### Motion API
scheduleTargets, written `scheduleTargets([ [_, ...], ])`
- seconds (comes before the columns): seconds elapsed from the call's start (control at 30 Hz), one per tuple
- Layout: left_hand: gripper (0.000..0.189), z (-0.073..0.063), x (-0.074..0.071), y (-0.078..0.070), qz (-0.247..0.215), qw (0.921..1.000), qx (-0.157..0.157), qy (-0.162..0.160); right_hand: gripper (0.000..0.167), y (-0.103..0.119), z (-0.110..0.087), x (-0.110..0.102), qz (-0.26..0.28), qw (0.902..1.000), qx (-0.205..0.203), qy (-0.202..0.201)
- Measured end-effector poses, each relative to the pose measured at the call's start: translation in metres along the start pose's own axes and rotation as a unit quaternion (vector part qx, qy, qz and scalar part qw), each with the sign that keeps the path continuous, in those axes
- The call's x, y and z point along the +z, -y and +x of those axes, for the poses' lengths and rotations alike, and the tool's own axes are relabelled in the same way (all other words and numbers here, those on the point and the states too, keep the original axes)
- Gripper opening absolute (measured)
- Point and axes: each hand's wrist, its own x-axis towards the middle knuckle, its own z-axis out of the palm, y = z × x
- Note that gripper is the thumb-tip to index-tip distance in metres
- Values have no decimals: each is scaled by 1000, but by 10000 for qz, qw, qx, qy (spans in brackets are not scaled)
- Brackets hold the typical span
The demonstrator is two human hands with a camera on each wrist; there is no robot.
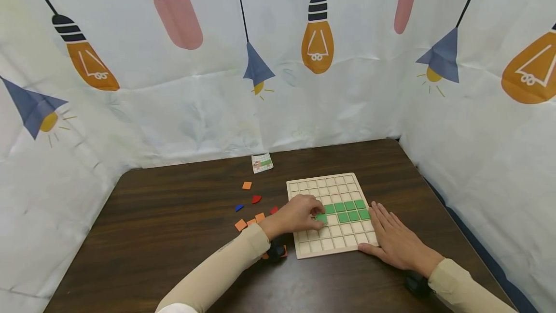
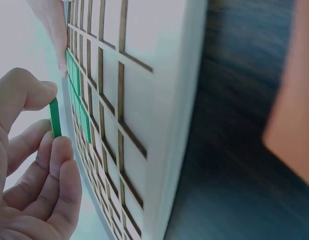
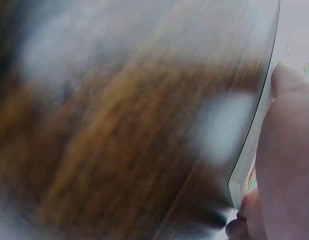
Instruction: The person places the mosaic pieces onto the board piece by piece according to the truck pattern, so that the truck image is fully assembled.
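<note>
A pale wooden grid board (image 1: 327,245) lies on the dark table, with several green square tiles (image 1: 349,206) set in two rows of its cells toward the right side. My left hand (image 1: 302,213) is over the board's left half, pinching one green tile (image 2: 55,118) between thumb and fingertips. In the left wrist view that tile is seen edge-on, above the grid. My right hand (image 1: 396,242) rests flat at the board's right edge, fingers straight, thumb at the near corner. The right wrist view shows this hand (image 3: 289,150) against the board's side.
Left of the board lie several orange squares (image 1: 241,225), red pieces (image 1: 257,199) and a blue piece (image 1: 239,207); the left forearm hides some. A small printed card (image 1: 262,163) sits near the table's back edge. Patterned white cloth (image 1: 195,105) hangs behind the table.
</note>
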Motion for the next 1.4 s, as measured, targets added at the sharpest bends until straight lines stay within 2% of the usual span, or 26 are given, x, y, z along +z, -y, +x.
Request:
scheduleTargets([
  [0.27,18,14,4,-4,-23,10000,-63,33,105,-1,2,-1,-18,10000,36,14],
  [0.53,18,22,10,-9,-54,9998,-153,112,105,0,2,0,-18,10000,19,-15],
  [0.73,19,26,13,-13,102,9994,-299,168,105,0,3,1,-44,10000,8,-31],
  [0.93,14,27,17,-12,245,9993,-237,132,105,0,3,1,-32,10000,7,-18],
  [1.07,10,27,19,-10,256,9994,-190,105,105,1,3,1,-57,10000,-3,-25],
  [1.4,15,29,22,-8,168,9995,-259,102,106,0,3,2,-72,10000,10,-44],
])
